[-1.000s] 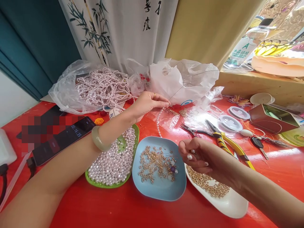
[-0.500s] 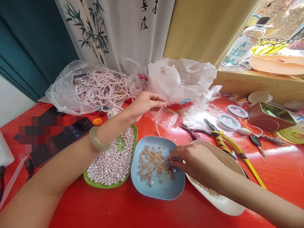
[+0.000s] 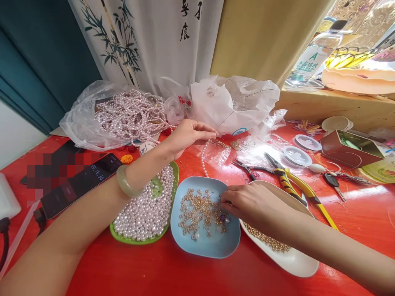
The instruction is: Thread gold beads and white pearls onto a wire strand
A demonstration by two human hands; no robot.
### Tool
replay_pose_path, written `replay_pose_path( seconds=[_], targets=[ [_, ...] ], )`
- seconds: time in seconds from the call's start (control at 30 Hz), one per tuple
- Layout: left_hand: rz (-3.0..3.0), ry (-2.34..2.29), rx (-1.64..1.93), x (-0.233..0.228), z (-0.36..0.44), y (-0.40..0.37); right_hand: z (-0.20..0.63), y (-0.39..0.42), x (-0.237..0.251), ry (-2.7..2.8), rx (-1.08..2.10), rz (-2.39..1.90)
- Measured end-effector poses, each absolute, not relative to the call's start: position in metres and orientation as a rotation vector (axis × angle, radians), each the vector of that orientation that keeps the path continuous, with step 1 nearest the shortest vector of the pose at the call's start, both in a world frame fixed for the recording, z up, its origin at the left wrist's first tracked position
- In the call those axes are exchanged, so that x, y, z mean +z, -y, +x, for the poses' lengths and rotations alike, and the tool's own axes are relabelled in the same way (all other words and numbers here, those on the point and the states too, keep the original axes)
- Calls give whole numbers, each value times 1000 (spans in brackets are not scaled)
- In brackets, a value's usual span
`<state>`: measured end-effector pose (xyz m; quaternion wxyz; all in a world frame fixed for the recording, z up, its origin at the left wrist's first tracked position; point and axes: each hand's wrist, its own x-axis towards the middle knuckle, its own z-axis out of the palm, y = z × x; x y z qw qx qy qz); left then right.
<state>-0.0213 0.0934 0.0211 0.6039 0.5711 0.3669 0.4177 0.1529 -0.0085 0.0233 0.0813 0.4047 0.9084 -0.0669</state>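
Note:
My left hand (image 3: 189, 137), with a ring and a bangle on the arm, is pinched around the end of a string of pearl beads (image 3: 203, 159). The string hangs down behind the blue dish (image 3: 205, 251); a thin dark thread or wire (image 3: 226, 117) runs up and right from the fingertips. Over that dish's right side my right hand (image 3: 247, 199) has its fingertips pressed together; whatever is between them is too small to make out. Small gold rings and pins (image 3: 200, 209) lie in the dish, beside a purple bead (image 3: 222, 218).
Loose pearl beads (image 3: 140, 220) fill a green dish (image 3: 123, 239) at left. A white dish (image 3: 304, 267) with gold beads (image 3: 268, 240) sits under my right wrist. Pliers (image 3: 298, 185), spools (image 3: 296, 156) and a box (image 3: 348, 150) lie to the right, a phone (image 3: 82, 185) left, plastic bags (image 3: 212, 98) behind.
My right hand has shifted slightly up and right, its fingers drawn closer together at the dish's rim. My left hand keeps its pinch on the bead string. The whole view has shifted slightly.

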Motion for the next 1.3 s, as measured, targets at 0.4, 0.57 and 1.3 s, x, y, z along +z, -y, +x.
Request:
replay_pose_path(
  seconds=[0.4,0.57,1.3],
  targets=[
    [1340,-866,961,20,-21,-94,164,-1,27,-1309,-2908,1352],
    [1350,-898,962,20,-21,-94,159,5,34,-1929,-2302,1558],
    [1343,-903,969,21,-21,-93,144,15,38,-2608,-299,1073]
  ],
)
